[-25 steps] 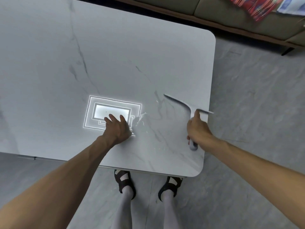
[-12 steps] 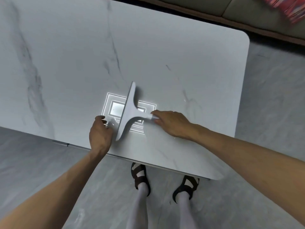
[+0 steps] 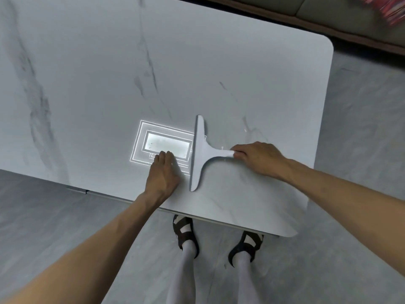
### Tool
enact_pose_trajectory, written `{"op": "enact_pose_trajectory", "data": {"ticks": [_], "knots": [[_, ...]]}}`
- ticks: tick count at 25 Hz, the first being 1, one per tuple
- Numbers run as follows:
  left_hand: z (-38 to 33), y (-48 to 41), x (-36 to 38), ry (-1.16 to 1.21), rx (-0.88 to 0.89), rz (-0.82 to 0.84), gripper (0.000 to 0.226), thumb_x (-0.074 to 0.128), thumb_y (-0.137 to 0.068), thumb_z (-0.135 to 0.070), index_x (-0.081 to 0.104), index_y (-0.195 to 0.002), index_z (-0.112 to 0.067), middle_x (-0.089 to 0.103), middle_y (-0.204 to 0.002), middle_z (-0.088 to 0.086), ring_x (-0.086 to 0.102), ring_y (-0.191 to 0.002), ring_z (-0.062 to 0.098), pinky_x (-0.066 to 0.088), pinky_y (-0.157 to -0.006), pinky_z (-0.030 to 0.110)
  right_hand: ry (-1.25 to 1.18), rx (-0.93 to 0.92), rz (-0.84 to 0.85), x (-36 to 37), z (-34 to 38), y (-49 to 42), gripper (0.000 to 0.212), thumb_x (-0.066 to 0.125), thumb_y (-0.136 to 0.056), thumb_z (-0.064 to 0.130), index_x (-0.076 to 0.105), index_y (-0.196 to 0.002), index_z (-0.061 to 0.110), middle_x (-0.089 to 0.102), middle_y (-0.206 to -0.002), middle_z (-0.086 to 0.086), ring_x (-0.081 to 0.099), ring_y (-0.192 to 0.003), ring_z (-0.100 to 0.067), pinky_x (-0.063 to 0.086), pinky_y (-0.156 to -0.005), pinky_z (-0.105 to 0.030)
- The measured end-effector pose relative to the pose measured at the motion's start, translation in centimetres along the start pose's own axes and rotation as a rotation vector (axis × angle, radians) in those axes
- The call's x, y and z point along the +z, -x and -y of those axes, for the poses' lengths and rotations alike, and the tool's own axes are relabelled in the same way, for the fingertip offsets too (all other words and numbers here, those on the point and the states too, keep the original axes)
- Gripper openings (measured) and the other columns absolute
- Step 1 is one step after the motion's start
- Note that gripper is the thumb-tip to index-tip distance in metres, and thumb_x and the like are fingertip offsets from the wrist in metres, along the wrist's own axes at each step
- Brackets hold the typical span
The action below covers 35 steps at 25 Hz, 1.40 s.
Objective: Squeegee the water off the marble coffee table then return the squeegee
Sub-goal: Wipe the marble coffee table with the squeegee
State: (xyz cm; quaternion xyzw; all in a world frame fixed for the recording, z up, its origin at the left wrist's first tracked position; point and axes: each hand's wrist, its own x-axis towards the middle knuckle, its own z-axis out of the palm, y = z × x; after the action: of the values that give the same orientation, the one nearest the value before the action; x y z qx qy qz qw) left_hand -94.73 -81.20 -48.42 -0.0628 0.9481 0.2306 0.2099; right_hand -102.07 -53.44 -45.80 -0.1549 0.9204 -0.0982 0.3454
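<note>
A pale grey T-shaped squeegee [image 3: 200,152] lies flat on the white marble coffee table [image 3: 219,73], its blade running front to back beside a bright reflected light patch [image 3: 166,144]. My right hand [image 3: 256,159] grips the end of its handle from the right. My left hand [image 3: 163,174] rests palm down on the table just left of the blade, fingers together, holding nothing. A few small water droplets [image 3: 245,129] glint on the marble behind the handle.
The table's rounded front right corner [image 3: 291,234] and front edge are close to my sandalled feet [image 3: 186,233]. Grey floor [image 3: 361,128] surrounds the table. A sofa base [image 3: 328,9] with a red patterned cloth [image 3: 392,9] runs along the far right.
The squeegee went from the table's right edge across to the light patch, then back slightly right with its blade straightened. My left hand slid back onto the light patch.
</note>
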Motion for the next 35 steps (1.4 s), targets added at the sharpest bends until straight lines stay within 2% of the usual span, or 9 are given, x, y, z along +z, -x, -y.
{"op": "enact_pose_trajectory", "data": {"ticks": [3, 7, 14, 18, 22, 25, 28, 32, 35], "knots": [[-2.7, -0.4, 1.0, -0.022, -0.001, 0.1, 0.036, 0.041, -0.084, -0.004, 0.047, -0.119, 0.002, 0.051, -0.114, 0.015, 0.05, -0.103, 0.03, 0.045, -0.09, 0.038, 0.017, 0.097, -0.017, -1.1, -5.6, 2.9, 0.034, 0.025, -0.097, 0.049, 0.054, -0.116, 0.051, 0.068, -0.108, 0.008, 0.059, -0.092, -0.022, 0.037, -0.069, -0.034], [-5.9, -0.7, 2.1, -0.008, -0.016, 0.137, 0.044, 0.058, -0.084, -0.006, 0.043, -0.126, -0.001, 0.048, -0.129, 0.016, 0.049, -0.117, 0.032, 0.044, -0.098, 0.042, 0.035, 0.191, -0.051, -1.6, -11.4, 6.2, 0.034, 0.028, -0.099, 0.047, 0.056, -0.118, 0.049, 0.068, -0.103, 0.008, 0.06, -0.089, -0.021, 0.041, -0.067, -0.033], [-7.7, -0.2, 2.2, 0.016, -0.083, 0.139, 0.033, 0.052, -0.091, -0.011, 0.049, -0.124, -0.006, 0.06, -0.119, 0.014, 0.059, -0.106, 0.033, 0.049, -0.088, 0.038, 0.003, 0.314, -0.137, -3.5, -16.3, 9.8, 0.027, 0.035, -0.099, 0.048, 0.061, -0.107, 0.047, 0.064, -0.081, 0.009, 0.058, -0.073, -0.017, 0.036, -0.057, -0.03], [-5.3, 0.6, 0.9, 0.174, -0.251, 0.001, 0.034, 0.043, -0.098, -0.026, 0.052, -0.128, -0.012, 0.067, -0.12, 0.011, 0.062, -0.109, 0.033, 0.046, -0.085, 0.034, -0.125, 0.253, -0.102, -3.0, -11.7, 9.2, 0.027, 0.035, -0.095, 0.055, 0.058, -0.107, 0.049, 0.064, -0.08, 0.015, 0.058, -0.071, -0.01, 0.041, -0.059, -0.029], [-1.2, 1.8, -0.4, 0.195, -0.376, -0.055, 0.04, 0.042, -0.098, -0.03, 0.048, -0.134, -0.012, 0.063, -0.128, 0.012, 0.059, -0.115, 0.033, 0.046, -0.091, 0.035, -0.14, -0.033, 0.015, 2.0, -1.4, 5.6, 0.029, 0.033, -0.096, 0.055, 0.055, -0.114, 0.048, 0.069, -0.103, 0.006, 0.062, -0.09, -0.02, 0.038, -0.068, -0.031], [0.9, 2.8, -0.6, 0.133, -0.424, 0.007, 0.041, 0.044, -0.095, -0.024, 0.048, -0.133, -0.01, 0.063, -0.125, 0.014, 0.059, -0.114, 0.035, 0.046, -0.089, 0.036, -0.103, -0.21, 0.097, 6.5, 5.2, 4.2, 0.033, 0.033, -0.1, 0.048, 0.056, -0.122, 0.04, 0.067, -0.115, 0.002, 0.062, -0.101, -0.024, 0.037, -0.073, -0.031], [0.8, 3.6, 0.2, 0.118, -0.371, 0.025, 0.025, 0.048, -0.093, -0.019, 0.056, -0.114, -0.008, 0.066, -0.112, 0.012, 0.062, -0.104, 0.034, 0.041, -0.077, 0.031, -0.08, -0.223, 0.142, 8.5, 5.5, 4.6, 0.033, 0.032, -0.101, 0.045, 0.056, -0.122, 0.036, 0.067, -0.11, 0.001, 0.062, -0.099, -0.025, 0.045, -0.077, -0.035], [-1.9, 4.5, 2.2, 0.053, -0.148, 0.134, 0.049, 0.055, -0.083, -0.003, 0.045, -0.131, -0.004, 0.047, -0.138, 0.013, 0.045, -0.129, 0.03, 0.039, -0.102, 0.035, -0.059, -0.13, 0.136, 7.8, -1.4, 7.3, 0.031, 0.031, -0.1, 0.048, 0.055, -0.12, 0.043, 0.067, -0.111, 0.006, 0.062, -0.097, -0.019, 0.038, -0.071, -0.032], [-5.2, 4.5, 3.8, 0.005, -0.043, 0.208, 0.058, 0.056, -0.084, -0.004, 0.038, -0.139, -0.002, 0.037, -0.148, 0.014, 0.033, -0.139, 0.03, 0.031, -0.112, 0.035, -0.011, -0.061, 0.122, 6.4, -7.7, 10.4, 0.031, 0.029, -0.1, 0.049, 0.054, -0.12, 0.047, 0.067, -0.114, 0.01, 0.062, -0.098, -0.014, 0.039, -0.072, -0.03]]}}
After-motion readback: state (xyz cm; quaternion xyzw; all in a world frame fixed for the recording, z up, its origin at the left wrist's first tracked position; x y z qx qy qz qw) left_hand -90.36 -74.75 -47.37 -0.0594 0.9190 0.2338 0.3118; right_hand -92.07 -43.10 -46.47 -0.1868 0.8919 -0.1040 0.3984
